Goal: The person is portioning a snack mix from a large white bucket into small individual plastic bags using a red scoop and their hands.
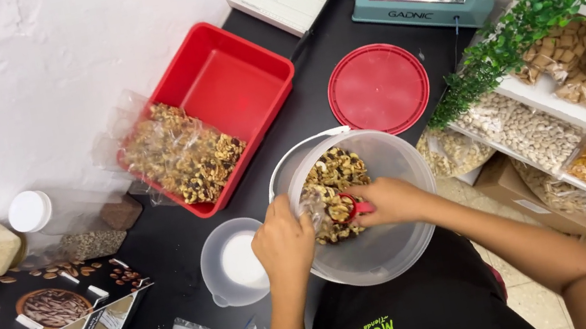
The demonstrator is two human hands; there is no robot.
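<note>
Right hand (392, 199) grips a red plastic scoop (352, 208); left hand (284, 241) pinches a clear plastic bag (314, 208) over the translucent nut bucket (396, 163) on a black table (311, 82).

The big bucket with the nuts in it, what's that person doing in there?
A person is leaning over a clear plastic bucket of mixed nuts. The right hand holds a small red scoop down in the nuts. The left hand holds a small clear bag at the bucket's edge, right beside the scoop. The bucket's red lid lies off on the black table. Filled bags of nuts rest in a red tray.
</note>
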